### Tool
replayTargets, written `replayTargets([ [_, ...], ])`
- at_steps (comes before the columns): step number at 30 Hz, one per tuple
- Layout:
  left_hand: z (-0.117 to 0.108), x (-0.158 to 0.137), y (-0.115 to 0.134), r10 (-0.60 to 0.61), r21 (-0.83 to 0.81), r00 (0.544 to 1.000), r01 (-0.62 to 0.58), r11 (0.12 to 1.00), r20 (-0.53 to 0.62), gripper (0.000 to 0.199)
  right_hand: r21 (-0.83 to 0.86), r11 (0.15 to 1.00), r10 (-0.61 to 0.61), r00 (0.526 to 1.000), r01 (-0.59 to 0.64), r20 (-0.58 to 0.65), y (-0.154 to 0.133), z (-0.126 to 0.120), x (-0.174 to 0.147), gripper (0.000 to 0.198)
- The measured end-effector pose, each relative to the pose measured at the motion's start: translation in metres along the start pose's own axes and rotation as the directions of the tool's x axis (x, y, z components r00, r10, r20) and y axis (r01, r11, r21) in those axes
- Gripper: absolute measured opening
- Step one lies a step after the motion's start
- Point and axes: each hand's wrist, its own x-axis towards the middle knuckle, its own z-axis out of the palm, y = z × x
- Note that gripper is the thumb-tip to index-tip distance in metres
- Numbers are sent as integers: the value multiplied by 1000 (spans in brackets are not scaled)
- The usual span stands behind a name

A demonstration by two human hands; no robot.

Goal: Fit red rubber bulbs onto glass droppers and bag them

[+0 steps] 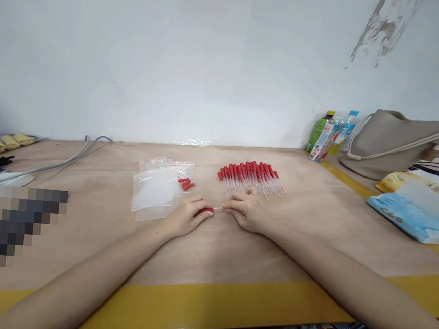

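Between my two hands lies a dropper point(217, 209) with a red rubber bulb and a thin clear tube, held level just over the table. My left hand point(189, 216) pinches the red bulb. The fingers of my right hand point(246, 211) close on the tube's other end, whose tip they hide. Just beyond my right hand is a row of several finished-looking droppers point(247, 171), red bulbs pointing away. A few loose red bulbs point(188, 186) rest beyond my left hand, beside clear plastic zip bags point(156, 189) and some faint clear tubes point(198, 182).
Bottles point(322, 135) and a grey-beige bag point(383, 143) stand at the back right, with a blue tissue pack point(411, 214) in front. A grey cable point(70, 159) crosses the left side. Yellow tape point(207, 304) lines the table's front edge.
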Motion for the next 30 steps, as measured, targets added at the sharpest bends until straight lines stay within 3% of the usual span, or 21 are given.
replayTargets([
  [10,2,0,-1,-15,-10,1000,15,1000,2,20,-12,1000,7,1000,-6,27,-4,-1,1,22],
  [21,3,-1,0,11,27,1000,-11,1000,-11,18,142,973,145,957,-184,250,-13,-13,10,21],
  [30,2,0,0,76,-3,995,-76,997,57,18,168,972,121,960,-166,252,-15,-1,9,25],
])
